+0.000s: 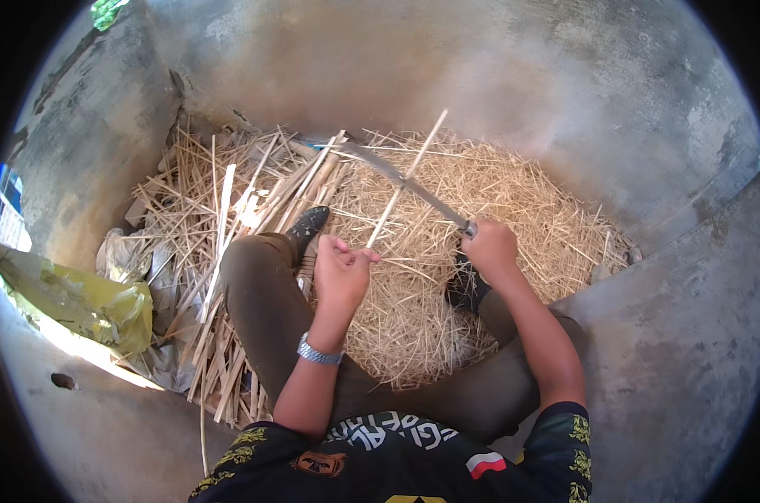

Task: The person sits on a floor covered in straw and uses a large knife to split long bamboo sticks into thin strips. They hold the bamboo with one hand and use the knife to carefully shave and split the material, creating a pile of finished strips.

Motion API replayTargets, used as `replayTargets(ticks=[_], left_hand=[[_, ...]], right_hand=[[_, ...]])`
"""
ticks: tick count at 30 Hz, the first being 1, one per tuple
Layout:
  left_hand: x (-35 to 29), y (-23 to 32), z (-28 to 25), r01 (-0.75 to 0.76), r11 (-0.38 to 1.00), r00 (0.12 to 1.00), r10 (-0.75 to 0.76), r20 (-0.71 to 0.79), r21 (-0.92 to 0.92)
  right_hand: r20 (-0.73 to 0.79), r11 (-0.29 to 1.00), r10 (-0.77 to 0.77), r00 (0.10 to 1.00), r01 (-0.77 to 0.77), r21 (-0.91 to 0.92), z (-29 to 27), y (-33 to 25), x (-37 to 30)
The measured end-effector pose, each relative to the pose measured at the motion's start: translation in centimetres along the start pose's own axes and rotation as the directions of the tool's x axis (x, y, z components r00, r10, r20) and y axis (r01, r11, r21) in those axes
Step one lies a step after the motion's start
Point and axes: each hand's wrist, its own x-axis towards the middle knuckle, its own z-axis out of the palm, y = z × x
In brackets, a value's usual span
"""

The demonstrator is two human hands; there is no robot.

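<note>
Your dark short-sleeved shirt with yellow-patterned sleeves (367, 471) lies nearest the camera, above your brown trousers (258, 289), with your 2 legs bent and spread. Your left hand (343, 272), with a silver metal watch (319, 350) at the wrist, is mostly closed, its fingers curled in and pinching the lower end of 1 pale, thin, straight strip (384, 215); you hold it slanting up and away to the right, over the pile of straw-coloured shavings (514, 180). Your right hand (491, 248) is clenched around the handle of 1 long, grey metal knife (430, 198), whose blade points up and left. Blade and strip cross near the strip's middle; whether they touch, you cannot tell from this angle. Left of the shavings, beyond your left knee, lies a heap of pale, split sticks (267, 189), with a crumpled yellow plastic sheet (103, 306) farther left.
</note>
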Motion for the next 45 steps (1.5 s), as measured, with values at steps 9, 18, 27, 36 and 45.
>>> replayTargets(ticks=[9,18,27,36,45], left_hand=[[-0.3,-0.7,0.7,0.005,1.0,0.999,-0.005,0.041,0.017],[-1.3,0.7,0.6,-0.087,0.995,0.994,0.084,0.064,0.045],[-0.7,1.8,-0.4,-0.054,0.998,0.996,0.052,0.072,0.031],[-1.6,3.3,-0.7,0.04,0.995,0.979,-0.019,0.205,-0.096],[-1.0,3.1,-1.9,0.154,0.983,0.948,-0.176,0.266,0.105]], right_hand=[[-0.107,0.995,0.089,0.99,-0.084,0.048,0.4,3.1,0.0],[-0.15,0.961,0.266,0.952,-0.275,-0.039,-0.1,4.9,1.3],[-0.042,0.958,0.281,0.959,-0.282,-0.046,-0.7,7.4,2.4],[-0.031,0.862,0.507,0.861,-0.506,0.04,0.0,8.3,3.0],[-0.031,0.871,0.473,0.881,-0.461,0.171,-0.9,8.2,3.3]])
